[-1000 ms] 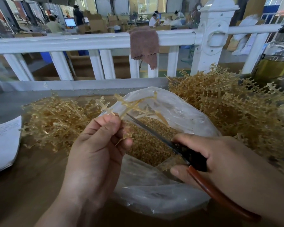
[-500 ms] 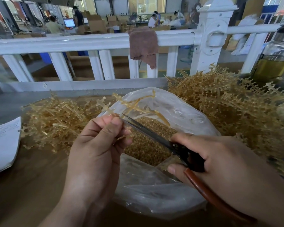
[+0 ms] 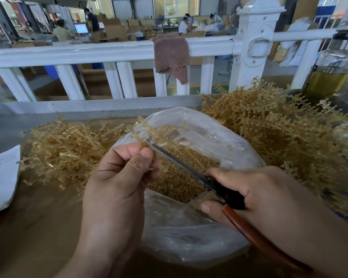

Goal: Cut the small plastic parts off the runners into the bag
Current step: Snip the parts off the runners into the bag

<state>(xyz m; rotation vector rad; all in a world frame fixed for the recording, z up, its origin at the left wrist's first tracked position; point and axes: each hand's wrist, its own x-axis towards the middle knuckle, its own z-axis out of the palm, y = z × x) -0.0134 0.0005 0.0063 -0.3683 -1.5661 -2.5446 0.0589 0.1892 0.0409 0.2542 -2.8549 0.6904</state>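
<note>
Left hand [image 3: 117, 189] is knuckles-up, fingers curled, pinching a runner [image 3: 159, 131] over the open bag [image 3: 205, 135]. Right hand [image 3: 259, 195] grips scissors [image 3: 189, 169], blades at the runner by the left fingertips. Runner piles sit tight on both sides of the bag.

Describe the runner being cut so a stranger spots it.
Find the clear bag at centre. Over its mouth the left hand pinches one amber runner, scissors at it. Unlike the left heap and right heap, it is held up alone.
</note>
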